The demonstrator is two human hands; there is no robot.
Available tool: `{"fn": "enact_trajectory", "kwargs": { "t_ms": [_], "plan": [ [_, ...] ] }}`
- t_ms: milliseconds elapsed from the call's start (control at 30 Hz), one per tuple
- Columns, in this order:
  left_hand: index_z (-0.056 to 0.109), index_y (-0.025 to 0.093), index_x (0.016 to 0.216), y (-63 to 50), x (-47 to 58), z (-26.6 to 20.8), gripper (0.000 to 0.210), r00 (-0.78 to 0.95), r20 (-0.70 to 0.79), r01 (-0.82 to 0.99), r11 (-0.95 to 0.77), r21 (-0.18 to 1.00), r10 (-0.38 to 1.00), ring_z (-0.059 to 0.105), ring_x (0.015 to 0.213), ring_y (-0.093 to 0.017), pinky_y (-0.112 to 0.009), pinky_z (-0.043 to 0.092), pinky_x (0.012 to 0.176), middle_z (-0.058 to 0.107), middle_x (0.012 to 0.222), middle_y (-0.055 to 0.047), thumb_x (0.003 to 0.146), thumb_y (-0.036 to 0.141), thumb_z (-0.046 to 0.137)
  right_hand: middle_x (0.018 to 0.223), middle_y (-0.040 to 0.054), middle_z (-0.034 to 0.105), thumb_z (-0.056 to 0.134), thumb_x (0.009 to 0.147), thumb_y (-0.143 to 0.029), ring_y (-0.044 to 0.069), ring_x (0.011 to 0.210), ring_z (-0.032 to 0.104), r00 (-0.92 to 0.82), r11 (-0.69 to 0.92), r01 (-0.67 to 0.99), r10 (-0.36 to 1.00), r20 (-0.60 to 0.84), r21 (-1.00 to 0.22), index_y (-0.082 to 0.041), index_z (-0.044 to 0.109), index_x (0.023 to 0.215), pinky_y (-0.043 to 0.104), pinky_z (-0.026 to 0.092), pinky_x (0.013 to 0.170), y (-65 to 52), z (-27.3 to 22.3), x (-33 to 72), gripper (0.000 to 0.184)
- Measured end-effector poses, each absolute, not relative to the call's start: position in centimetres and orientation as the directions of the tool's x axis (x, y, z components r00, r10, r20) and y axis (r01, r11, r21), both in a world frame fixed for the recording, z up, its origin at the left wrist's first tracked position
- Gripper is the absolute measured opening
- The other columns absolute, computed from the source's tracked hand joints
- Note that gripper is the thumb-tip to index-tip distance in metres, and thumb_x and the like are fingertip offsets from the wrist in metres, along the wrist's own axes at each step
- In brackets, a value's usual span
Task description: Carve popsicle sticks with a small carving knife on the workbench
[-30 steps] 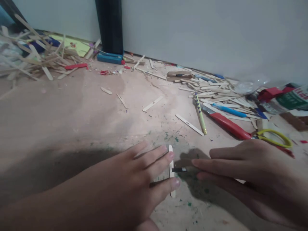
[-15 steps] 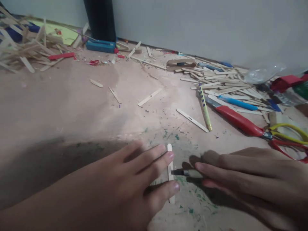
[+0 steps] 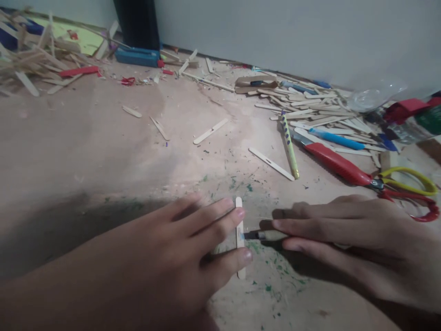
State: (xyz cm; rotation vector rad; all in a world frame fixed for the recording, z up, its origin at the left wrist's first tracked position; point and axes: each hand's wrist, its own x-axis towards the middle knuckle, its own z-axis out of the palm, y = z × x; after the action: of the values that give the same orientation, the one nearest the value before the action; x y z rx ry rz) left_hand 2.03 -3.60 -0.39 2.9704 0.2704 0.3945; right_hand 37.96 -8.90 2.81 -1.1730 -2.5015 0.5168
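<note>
Pale wood stick (image 3: 239, 236) lies on the table (image 3: 103, 151), well short of the far edge, one end toward it. Left hand (image 3: 179, 253) spreads flat over it: grip loose, fingers and thumb pressing, not pinching. Right hand (image 3: 358, 239): grip closed around a small knife (image 3: 273, 236), blade (image 3: 251, 235) at the stick's middle. Changed within the last second: bluish tint now where blade meets stick. Judged: blade re-angled; stick remains steadied, work centred on that spot.

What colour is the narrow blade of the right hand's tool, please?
The narrow flat blade looks dark, nearly black, best seen in the head view.
</note>
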Motion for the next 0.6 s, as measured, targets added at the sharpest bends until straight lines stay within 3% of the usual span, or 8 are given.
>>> {"fn": "enact_trajectory", "kwargs": {
  "t_ms": [133,200,467,600],
  "plan": [
    [0.075,0.026,0.181,-3.72,1.87,-0.22,0.064,0.946,0.251,0.169,-0.972,0.162,0.206,0.063,0.185,-0.032,-0.051,0.046,0.157,0.075,0.189,-0.016,0.134,0.069,0.07,0.102,0.0005,0.098,0.055,0.139,-0.047,0.026,0.082,0.095,-0.562,0.551,0.644,0.811,0.159,-0.531,-0.046,0.086,0.151,0.044,0.068,0.059,-9.35,2.69,37.86,0.033],
    [0.075,0.025,0.18,-3.69,2.03,-0.15,0.069,0.946,0.252,0.167,-0.972,0.164,0.205,0.062,0.186,-0.033,-0.052,0.047,0.157,0.076,0.189,-0.017,0.131,0.073,0.075,0.097,-0.0021,0.095,0.06,0.138,-0.042,0.028,0.078,0.093,-0.534,0.527,0.64,0.828,0.169,-0.559,-0.054,0.083,0.16,0.046,0.066,0.056,-9.58,2.47,37.95,0.034],
    [0.073,0.022,0.181,-3.71,2.46,-0.03,0.074,0.951,0.23,0.171,-0.971,0.167,0.207,0.063,0.185,-0.036,-0.055,0.051,0.153,0.077,0.186,-0.019,0.13,0.076,0.075,0.11,-0.001,0.099,0.061,0.137,-0.038,0.027,0.086,0.097,-0.54,0.539,0.663,0.825,0.167,-0.519,-0.048,0.082,0.151,0.043,0.068,0.06,-9.8,2.25,38.23,0.027],
    [0.072,0.021,0.181,-3.9,2.49,0.29,0.073,0.955,0.215,0.171,-0.972,0.161,0.204,0.063,0.184,-0.037,-0.057,0.05,0.152,0.075,0.188,-0.019,0.132,0.076,0.071,0.108,-0.0031,0.099,0.064,0.136,-0.042,0.029,0.082,0.095,-0.549,0.569,0.677,0.813,0.195,-0.467,-0.054,0.081,0.166,0.046,0.068,0.057,-9.64,2.52,38.31,0.036]
  ]
}}
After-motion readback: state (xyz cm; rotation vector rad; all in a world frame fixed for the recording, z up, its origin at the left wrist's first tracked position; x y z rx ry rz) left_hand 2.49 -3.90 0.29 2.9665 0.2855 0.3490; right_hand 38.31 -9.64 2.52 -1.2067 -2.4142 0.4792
